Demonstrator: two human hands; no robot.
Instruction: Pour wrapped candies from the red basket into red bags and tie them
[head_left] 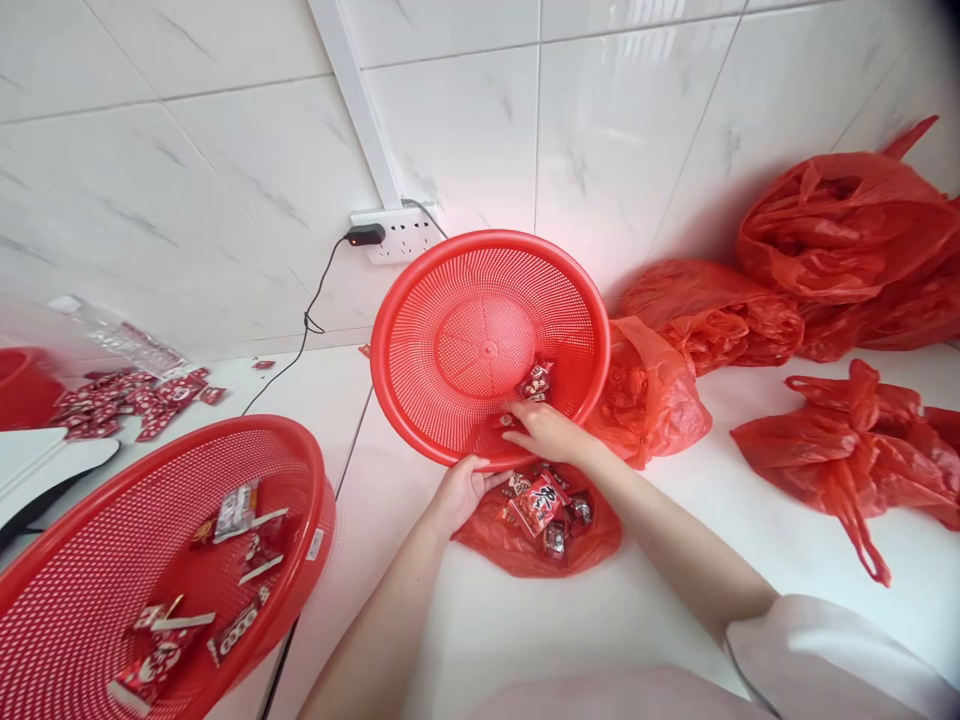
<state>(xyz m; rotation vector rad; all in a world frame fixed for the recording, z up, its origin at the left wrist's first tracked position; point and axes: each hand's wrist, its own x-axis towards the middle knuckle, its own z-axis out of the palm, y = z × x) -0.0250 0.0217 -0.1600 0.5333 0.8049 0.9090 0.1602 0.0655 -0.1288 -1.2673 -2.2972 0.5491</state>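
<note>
A red mesh plastic basket (427,300) is tipped toward me, its open side facing me. At its front lower rim is my left hand (459,497), the fingers closed against the edge. My right hand (547,432) reaches inside the basket, fingers apart, beside a small red packet (506,421). A few dark wrapped snack packets (537,380) lie deeper in the basket, above my right hand. Directly below the rim is an open red plastic bag (510,555) holding several snacks, with a larger red snack packet (538,503) on top.
Another red basket (289,432) with several snack packets stands at left. Filled red bags (840,230) line the right side, one with handles (855,440) nearer me. Small red packets (112,400) lie beside a clear plastic bottle (124,335). A cord runs from a power strip (405,235).
</note>
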